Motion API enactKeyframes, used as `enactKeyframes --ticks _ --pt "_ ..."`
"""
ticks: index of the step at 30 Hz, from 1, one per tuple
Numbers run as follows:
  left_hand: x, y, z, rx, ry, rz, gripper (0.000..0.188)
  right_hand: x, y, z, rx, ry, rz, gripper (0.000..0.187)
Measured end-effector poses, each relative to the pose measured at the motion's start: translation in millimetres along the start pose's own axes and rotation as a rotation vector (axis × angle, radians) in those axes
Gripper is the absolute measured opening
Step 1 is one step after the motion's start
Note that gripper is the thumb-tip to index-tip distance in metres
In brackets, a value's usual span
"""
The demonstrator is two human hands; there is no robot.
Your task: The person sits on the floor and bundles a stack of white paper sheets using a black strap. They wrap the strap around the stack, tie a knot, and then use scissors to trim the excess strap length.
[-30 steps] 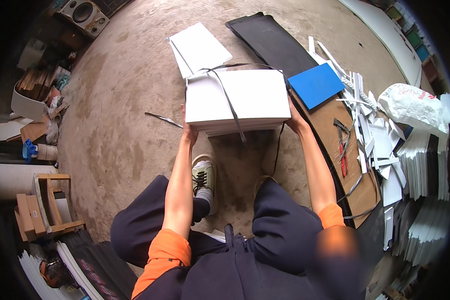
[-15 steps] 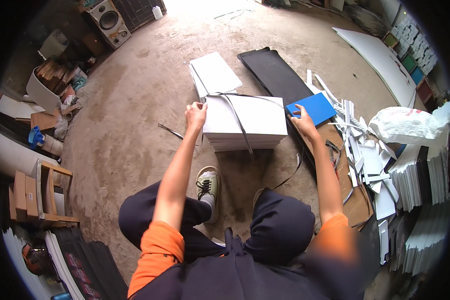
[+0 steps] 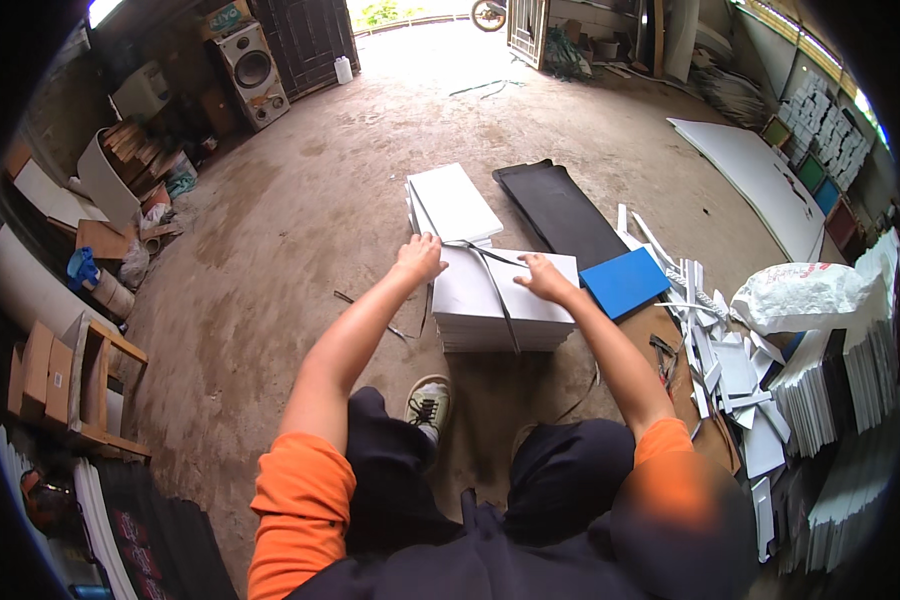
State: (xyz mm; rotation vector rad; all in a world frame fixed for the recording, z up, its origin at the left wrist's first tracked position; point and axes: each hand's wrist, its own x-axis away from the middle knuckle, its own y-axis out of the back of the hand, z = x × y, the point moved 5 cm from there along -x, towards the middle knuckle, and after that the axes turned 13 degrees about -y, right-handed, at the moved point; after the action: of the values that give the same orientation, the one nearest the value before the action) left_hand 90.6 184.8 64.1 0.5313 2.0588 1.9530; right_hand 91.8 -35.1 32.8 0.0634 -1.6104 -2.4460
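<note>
On the floor before me stands a stack of white boards, with a black strap over its top and down its near side. My left hand is closed at the stack's far left corner, where one strap end runs into its fingers. Over the right part of the top, my right hand pinches the other strap end. Between the hands the strap lengths cross near the stack's far edge. Touching the back is another stack of white boards, also strapped.
Right of the stacks lie a blue board, long black sheets and a pile of white offcuts. A white sack rests beyond the offcuts. At left stand a wooden stool and cardboard boxes.
My right hand has moved left from beside the blue board to over the stack, pulling the strap end along. My left hand stays near the far left corner. The view has tilted up.
</note>
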Motion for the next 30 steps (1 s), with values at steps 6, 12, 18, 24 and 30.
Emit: enactKeyframes --ticks 6,12,18,24,30 --pt "-41 -26 7 -0.025 -0.122 -0.159 0.05 -3 -22 18 0.013 -0.201 -0.144 0.051" --pt "-48 -17 -3 -0.049 -0.173 -0.351 0.033 2 -25 30 -0.089 -0.174 -0.193 0.055" --pt "-60 -23 -18 0.279 -0.174 -0.319 0.023 15 -20 40 0.002 -0.221 -0.105 0.056" --pt "-84 -43 -39 0.844 0.061 0.048 0.026 29 -11 23 -0.119 -0.315 -0.115 0.041" --pt "-82 -28 -82 1.25 -0.083 0.05 0.041 37 -6 -4 -0.275 -0.343 -0.079 0.026"
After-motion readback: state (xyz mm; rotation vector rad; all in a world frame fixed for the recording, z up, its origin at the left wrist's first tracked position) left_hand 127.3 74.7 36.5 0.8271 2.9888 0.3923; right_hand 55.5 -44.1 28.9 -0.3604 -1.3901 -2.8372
